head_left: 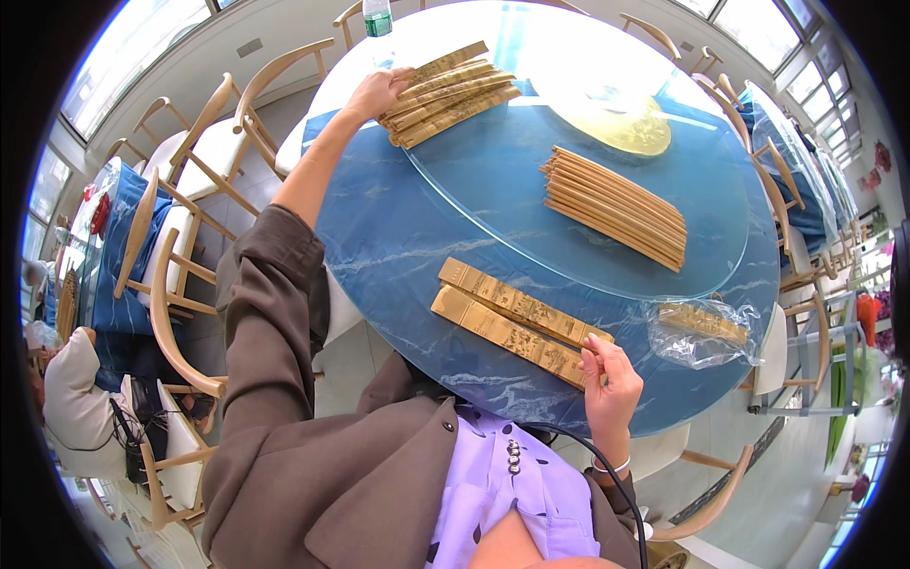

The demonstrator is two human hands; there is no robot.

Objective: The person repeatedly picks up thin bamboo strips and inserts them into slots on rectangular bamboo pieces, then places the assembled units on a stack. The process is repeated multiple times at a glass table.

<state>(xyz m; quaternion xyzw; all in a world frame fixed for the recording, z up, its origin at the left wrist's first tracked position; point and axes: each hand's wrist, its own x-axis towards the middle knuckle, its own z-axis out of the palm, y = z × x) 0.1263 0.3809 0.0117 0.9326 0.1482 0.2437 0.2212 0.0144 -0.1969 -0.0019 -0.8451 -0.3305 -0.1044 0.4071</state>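
your right hand [616, 379] has its fingers bent, thumb and fingertips close together at the right end of two gold sleeves [517, 302]; you can't tell whether they pinch the paper. your left hand [377, 94] reaches to the far left, its fingers near each other over the left end of a gold pile [455, 102]; the fingertips are hard to make out, so their grip can't be told.

the two sleeves lie flat, side by side, on the near part of the blue table [374, 251], their right ends partly covered by your hand. the pile's strips overlap, hiding some; at least four show, on the far left of the glass turntable [483, 204].

to the right on the glass lies one row of wooden sticks [616, 209], more than ten, too tightly packed to count surely. at the near right, one clear bag [703, 334] blurs one gold strip [706, 322] inside. glare washes out the table's far side. one bottle [377, 21] stands far left, its top cut off.
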